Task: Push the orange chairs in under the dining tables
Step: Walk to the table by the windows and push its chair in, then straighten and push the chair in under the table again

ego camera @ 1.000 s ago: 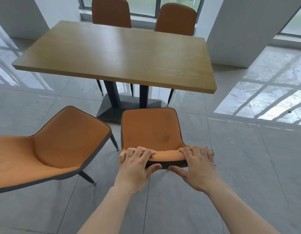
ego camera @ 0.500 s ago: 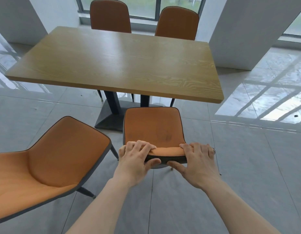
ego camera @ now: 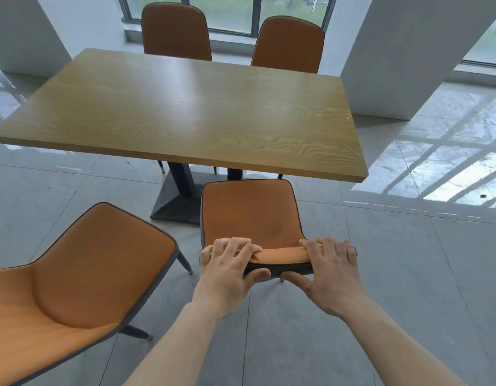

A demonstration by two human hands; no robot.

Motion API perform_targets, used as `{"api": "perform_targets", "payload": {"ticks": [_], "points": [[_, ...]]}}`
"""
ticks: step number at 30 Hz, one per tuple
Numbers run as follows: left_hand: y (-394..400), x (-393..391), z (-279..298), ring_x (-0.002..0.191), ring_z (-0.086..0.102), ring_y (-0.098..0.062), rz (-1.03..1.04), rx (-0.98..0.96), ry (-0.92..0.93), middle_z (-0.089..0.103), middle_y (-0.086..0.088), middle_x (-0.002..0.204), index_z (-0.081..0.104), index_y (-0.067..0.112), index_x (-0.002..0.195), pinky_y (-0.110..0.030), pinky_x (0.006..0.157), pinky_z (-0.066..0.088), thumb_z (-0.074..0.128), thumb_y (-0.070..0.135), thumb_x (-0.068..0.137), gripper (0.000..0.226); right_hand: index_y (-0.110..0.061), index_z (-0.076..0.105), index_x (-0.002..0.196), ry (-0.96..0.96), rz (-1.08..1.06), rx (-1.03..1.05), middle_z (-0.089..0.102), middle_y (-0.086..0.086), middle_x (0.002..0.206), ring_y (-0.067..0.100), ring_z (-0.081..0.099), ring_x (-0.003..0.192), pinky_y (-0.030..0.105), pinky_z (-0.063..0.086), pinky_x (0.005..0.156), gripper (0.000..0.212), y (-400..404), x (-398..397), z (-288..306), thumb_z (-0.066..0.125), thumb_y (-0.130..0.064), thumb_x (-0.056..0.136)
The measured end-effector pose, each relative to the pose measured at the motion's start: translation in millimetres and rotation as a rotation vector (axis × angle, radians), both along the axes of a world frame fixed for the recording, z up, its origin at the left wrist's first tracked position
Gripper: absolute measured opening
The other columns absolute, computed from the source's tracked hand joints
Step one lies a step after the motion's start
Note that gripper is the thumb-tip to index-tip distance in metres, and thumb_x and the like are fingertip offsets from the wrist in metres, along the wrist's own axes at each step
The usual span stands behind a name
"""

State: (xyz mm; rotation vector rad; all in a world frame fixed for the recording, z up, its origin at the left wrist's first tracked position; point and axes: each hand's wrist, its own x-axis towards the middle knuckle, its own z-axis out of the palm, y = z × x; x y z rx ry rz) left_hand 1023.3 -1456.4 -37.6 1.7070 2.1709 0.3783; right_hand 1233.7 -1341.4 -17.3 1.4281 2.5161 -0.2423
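Note:
An orange chair with a dark shell stands in front of me, its seat's front edge just at the near edge of the wooden dining table. My left hand and my right hand both grip the top of its backrest, fingers over the orange padding, thumbs on the dark back. A second orange chair stands pulled out to the left, turned at an angle away from the table.
Two more orange chairs stand at the table's far side by the window. The table's dark pedestal base sits under its middle. A white pillar rises at the right. The grey tiled floor is glossy.
The chair in my hands has slid forward toward the table, its seat's front edge now reaching the table's near edge. I have moved forward with it. The left chair has stayed put.

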Motion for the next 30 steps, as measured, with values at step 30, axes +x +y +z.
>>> {"api": "perform_targets", "payload": {"ticks": [30], "points": [[-171, -197, 91, 0.156, -0.014, -0.024, 0.056, -0.103, 0.194, -0.007, 0.008, 0.171, -0.006, 0.051, 0.155, -0.057, 0.123, -0.014, 0.002, 0.086, 0.084, 0.080, -0.045, -0.016, 0.159, 0.098, 0.011, -0.047, -0.021, 0.003, 0.172, 0.032, -0.027, 0.155, 0.063, -0.021, 0.120, 0.109, -164, -180, 82, -0.004, -0.102, 0.067]]}}
